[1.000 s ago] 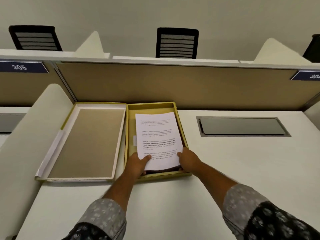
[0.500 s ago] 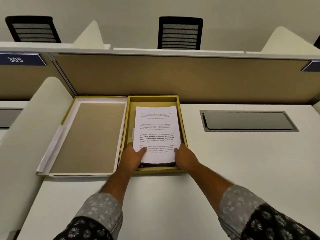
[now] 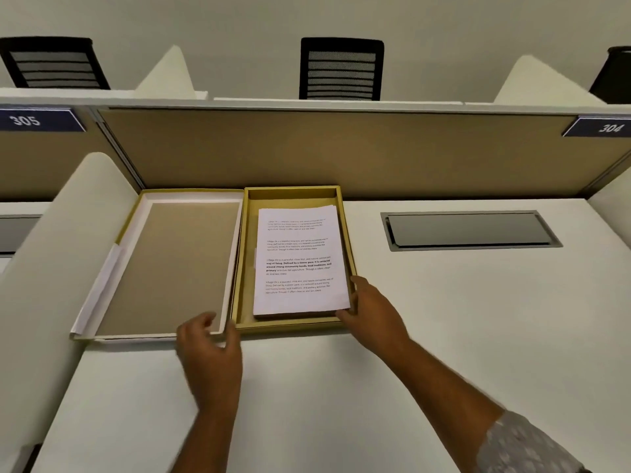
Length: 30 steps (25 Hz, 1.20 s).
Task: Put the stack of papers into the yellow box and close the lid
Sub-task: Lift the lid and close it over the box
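The stack of papers (image 3: 300,261), white with printed text, lies flat inside the open yellow box (image 3: 347,233) on the white desk. The lid (image 3: 177,264), brown inside with a white rim, lies open flat to the left of the box. My left hand (image 3: 208,349) hovers at the lid's near right corner, fingers apart, holding nothing. My right hand (image 3: 372,312) rests against the box's near right corner, its fingertips beside the stack's near right corner.
A tan partition panel (image 3: 324,148) stands right behind the box. A white side divider (image 3: 54,254) rises to the left of the lid. A grey cable hatch (image 3: 471,230) is set into the desk to the right. Black chairs show beyond the partition.
Both hands have let go of the stack, which now lies flat in the box. My left hand has moved left to the lid's near corner; my right has shifted to the box's right corner.
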Motion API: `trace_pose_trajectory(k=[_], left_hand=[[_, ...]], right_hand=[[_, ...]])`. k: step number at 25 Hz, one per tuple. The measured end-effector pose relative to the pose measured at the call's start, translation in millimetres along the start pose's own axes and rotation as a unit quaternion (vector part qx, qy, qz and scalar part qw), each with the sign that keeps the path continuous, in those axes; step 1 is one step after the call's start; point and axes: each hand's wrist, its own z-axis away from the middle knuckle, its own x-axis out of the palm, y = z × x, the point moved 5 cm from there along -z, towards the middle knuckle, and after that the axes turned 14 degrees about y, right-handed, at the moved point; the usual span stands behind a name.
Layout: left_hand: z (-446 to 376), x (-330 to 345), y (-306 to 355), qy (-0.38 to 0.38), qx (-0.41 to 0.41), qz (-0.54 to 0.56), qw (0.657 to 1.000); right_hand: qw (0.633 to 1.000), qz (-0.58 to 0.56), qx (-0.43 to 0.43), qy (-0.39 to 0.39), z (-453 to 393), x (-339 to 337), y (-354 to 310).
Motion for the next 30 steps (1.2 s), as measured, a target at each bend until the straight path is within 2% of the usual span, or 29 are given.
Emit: trace_pose_trajectory(k=[2,5,6,8,11,14,18,21,23,26,30], left_hand=[[5,-21,-32,0.050,-0.121,-0.002,0.991],[5,-22,-69,0.055,-0.361,0.062,0.929],[1,-19,-75,0.050,-0.398,0.080,0.912],[-11,-12,-82,0.025,-0.415,0.089,0.905],[-30,-4,-84,0.002,-0.392,0.083,0.916],[-32,-3,-80,0.050,-0.358,0.067,0.930],[-14,-12,-49,0.137,-0.324,0.185,0.918],[-5,-17,-34,0.163,-0.294,0.280,0.899],[2,-20,-23,0.154,-0.240,0.270,0.920],[10,-18,-5,0.122,-0.106,0.183,0.970],[24,-12,14,0.042,0.043,0.154,0.986]], right_hand=[[1.000,-0.025,0.000,-0.011,15,-1,0],[0.999,-0.040,0.015,-0.018,25,-1,0],[0.998,-0.054,0.025,-0.023,27,-1,0],[0.996,-0.080,0.030,-0.040,32,0,-5],[0.993,-0.105,0.016,-0.050,38,-4,-17],[0.989,-0.132,0.008,-0.059,41,-12,-25],[0.981,-0.175,0.004,-0.080,44,-22,-37],[0.973,-0.218,0.014,-0.081,46,-31,-45],[0.966,-0.244,0.012,-0.080,47,-35,-50],[0.953,-0.293,0.018,-0.074,48,-41,-58],[0.929,-0.363,0.050,-0.056,47,-46,-67]])
